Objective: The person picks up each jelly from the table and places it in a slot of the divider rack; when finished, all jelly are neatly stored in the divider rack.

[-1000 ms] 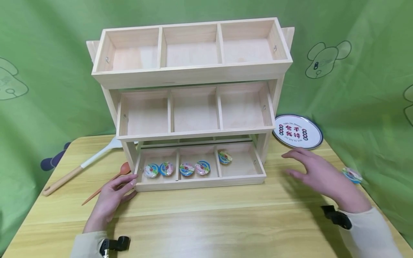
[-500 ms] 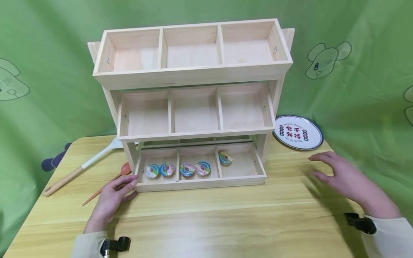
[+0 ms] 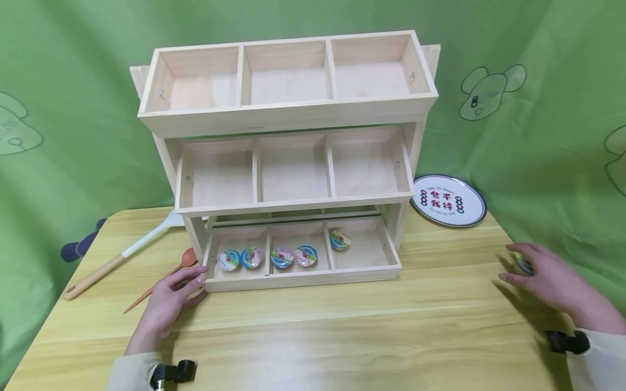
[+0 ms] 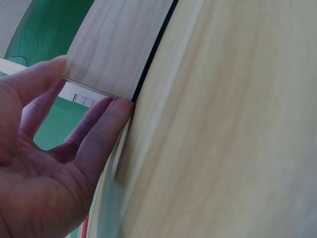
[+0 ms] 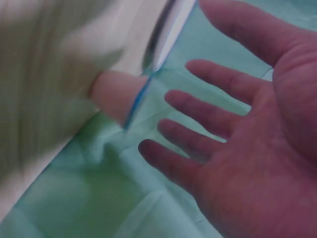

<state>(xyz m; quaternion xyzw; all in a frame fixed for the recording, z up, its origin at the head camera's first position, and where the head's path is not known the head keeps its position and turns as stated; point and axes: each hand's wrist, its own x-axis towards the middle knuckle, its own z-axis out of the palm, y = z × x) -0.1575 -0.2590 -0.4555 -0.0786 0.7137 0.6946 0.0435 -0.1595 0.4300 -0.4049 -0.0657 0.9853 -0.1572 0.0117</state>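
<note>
My left hand (image 3: 171,298) touches the front left corner of the wooden three-tier rack's bottom tray (image 3: 303,279) with its fingertips. Up close in the left wrist view, those fingertips meet the end of the tray's front board (image 4: 114,44). Over the table's right edge, my right hand (image 3: 552,277) has its fingers spread around a small jelly cup (image 3: 524,266), mostly hidden from above. That jelly cup (image 5: 116,96), with a blue-rimmed lid, sits apart from the fingertips in the right wrist view. Several jelly cups (image 3: 305,256) lie in the bottom tray, one in the right compartment (image 3: 339,239).
Behind the right hand lies a white plate (image 3: 447,201) with a dark blue rim. Left of the rack are a wooden-handled white spatula (image 3: 129,252) and an orange spoon (image 3: 188,258). A green curtain (image 3: 538,136) hangs behind the table (image 3: 342,336).
My right hand has moved right, away from the rack, to the jelly cup at the table's right edge. The left hand stays at the tray corner.
</note>
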